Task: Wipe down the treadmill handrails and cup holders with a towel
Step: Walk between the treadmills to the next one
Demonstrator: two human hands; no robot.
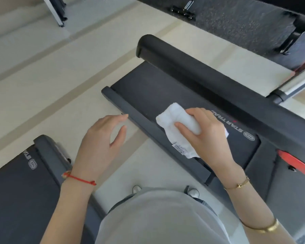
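Holding a folded white towel (179, 124), the right hand (205, 131) has its fingers and thumb curled round the cloth, which hangs above the treadmill's dark belt (148, 88) and grey side rail (130, 113), with its care label (179, 150) dangling below the palm. The towel does not look pressed to any surface (it seems carried, not wiping). The left hand (102, 138) hovers empty over the pale floor (42, 88), fingers relaxed and apart, tips near the side rail's edge.

The nearest target is the long black padded handrail (209, 81) running diagonally across the view, beyond the belt from the towel. No cup holder is visible here, so that part waits.

To wipe well, I would judge it best to wrap the cloth over the handrail's rounded top so the palm bears down evenly, then draw it in one long pass along the bar toward its capped end (144, 45). Tucking the loose labelled corner in first would stop it trailing. The free hand could steady the body on the frame.

A second treadmill (21, 182) sits at lower left.
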